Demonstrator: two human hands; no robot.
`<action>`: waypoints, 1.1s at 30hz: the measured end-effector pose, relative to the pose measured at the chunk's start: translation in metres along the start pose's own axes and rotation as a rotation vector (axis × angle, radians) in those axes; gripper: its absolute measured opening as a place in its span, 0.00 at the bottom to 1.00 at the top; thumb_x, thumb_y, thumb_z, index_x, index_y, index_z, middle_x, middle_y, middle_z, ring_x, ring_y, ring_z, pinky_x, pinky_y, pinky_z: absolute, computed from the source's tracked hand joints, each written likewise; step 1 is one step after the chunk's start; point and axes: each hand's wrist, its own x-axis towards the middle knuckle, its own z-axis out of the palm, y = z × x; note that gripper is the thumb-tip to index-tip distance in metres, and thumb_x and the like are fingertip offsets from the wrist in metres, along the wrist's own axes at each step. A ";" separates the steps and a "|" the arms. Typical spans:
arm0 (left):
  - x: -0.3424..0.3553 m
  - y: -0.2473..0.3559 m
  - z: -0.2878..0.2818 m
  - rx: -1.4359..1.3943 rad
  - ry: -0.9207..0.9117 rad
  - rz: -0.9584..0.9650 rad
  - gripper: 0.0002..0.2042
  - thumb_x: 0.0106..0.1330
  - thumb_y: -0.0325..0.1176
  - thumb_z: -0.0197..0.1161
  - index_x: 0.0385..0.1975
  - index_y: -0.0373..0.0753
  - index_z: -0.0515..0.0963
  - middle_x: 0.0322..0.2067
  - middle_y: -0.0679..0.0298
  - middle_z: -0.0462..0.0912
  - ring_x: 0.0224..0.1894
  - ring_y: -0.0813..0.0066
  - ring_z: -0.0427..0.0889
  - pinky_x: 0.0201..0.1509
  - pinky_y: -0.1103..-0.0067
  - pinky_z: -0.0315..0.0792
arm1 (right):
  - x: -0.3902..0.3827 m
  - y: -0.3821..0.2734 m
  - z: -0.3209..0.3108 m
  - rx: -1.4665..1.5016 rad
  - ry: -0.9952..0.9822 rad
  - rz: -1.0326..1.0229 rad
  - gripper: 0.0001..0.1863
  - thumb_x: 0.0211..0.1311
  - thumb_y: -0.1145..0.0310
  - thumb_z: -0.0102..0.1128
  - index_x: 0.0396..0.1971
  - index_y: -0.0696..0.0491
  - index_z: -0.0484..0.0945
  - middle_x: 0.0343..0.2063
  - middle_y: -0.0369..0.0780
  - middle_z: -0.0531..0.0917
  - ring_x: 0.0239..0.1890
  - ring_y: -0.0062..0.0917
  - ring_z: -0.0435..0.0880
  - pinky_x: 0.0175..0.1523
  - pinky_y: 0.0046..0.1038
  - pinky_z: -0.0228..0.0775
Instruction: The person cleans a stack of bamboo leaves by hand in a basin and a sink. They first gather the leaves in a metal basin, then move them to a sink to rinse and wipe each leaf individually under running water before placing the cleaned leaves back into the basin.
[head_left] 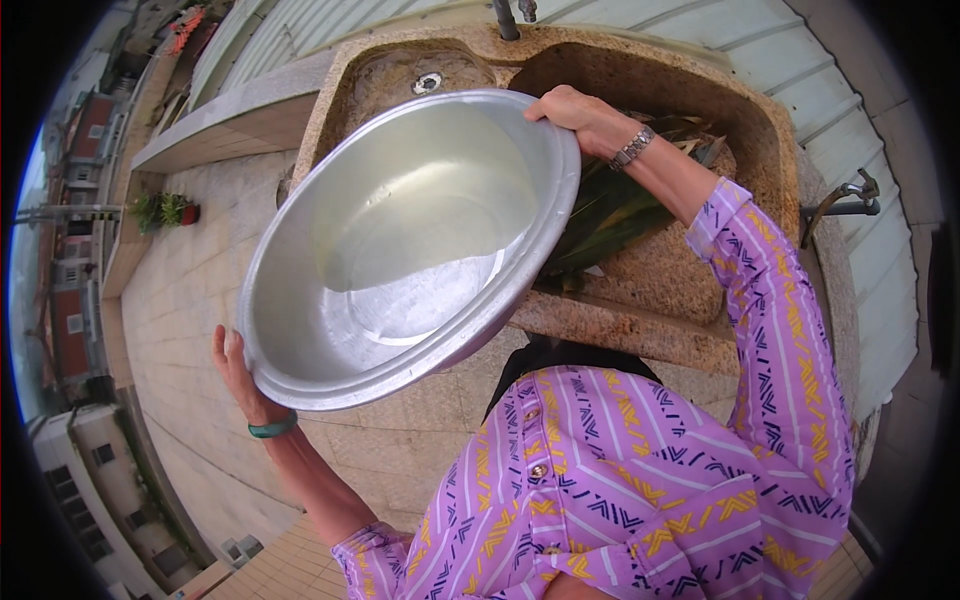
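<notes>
A large oval-looking silver metal basin is tilted in front of me, its inside facing up toward me. My right hand grips the far right rim, with a metal watch at the wrist. At the near left side, my left hand supports the rim, its visible fingers stretched out along the outer wall. A bright patch with a wavy edge shows on the basin's bottom; I cannot tell whether it is water or a reflection. Behind the basin stands a stone sink, partly hidden. Long green leaves lie in its right compartment.
The sink's left compartment has a round drain. One tap rises at the back edge, and another tap is at the right. Tiled floor stretches left toward a low wall and a potted plant.
</notes>
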 end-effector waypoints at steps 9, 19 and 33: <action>-0.088 -0.004 0.075 1.044 0.053 1.377 0.34 0.49 0.67 0.50 0.31 0.36 0.73 0.39 0.52 0.74 0.47 0.61 0.70 0.56 0.62 0.58 | 0.004 0.001 0.004 -0.004 -0.029 0.044 0.12 0.52 0.75 0.50 0.30 0.71 0.70 0.30 0.49 0.76 0.32 0.30 0.78 0.35 0.32 0.73; -0.058 0.004 0.074 0.986 -0.020 1.360 0.32 0.57 0.62 0.43 0.16 0.33 0.67 0.13 0.61 0.65 0.17 0.68 0.66 0.20 0.78 0.60 | 0.031 0.020 -0.032 -0.092 -0.224 -0.170 0.14 0.57 0.60 0.44 0.16 0.52 0.66 0.14 0.33 0.68 0.17 0.17 0.69 0.17 0.20 0.58; -0.065 0.018 0.080 1.110 -0.151 1.269 0.29 0.60 0.58 0.42 0.18 0.31 0.66 0.17 0.58 0.66 0.21 0.65 0.67 0.23 0.75 0.62 | 0.111 0.227 -0.039 -1.466 0.035 -0.401 0.25 0.58 0.43 0.37 0.47 0.43 0.70 0.50 0.36 0.69 0.56 0.36 0.61 0.52 0.64 0.41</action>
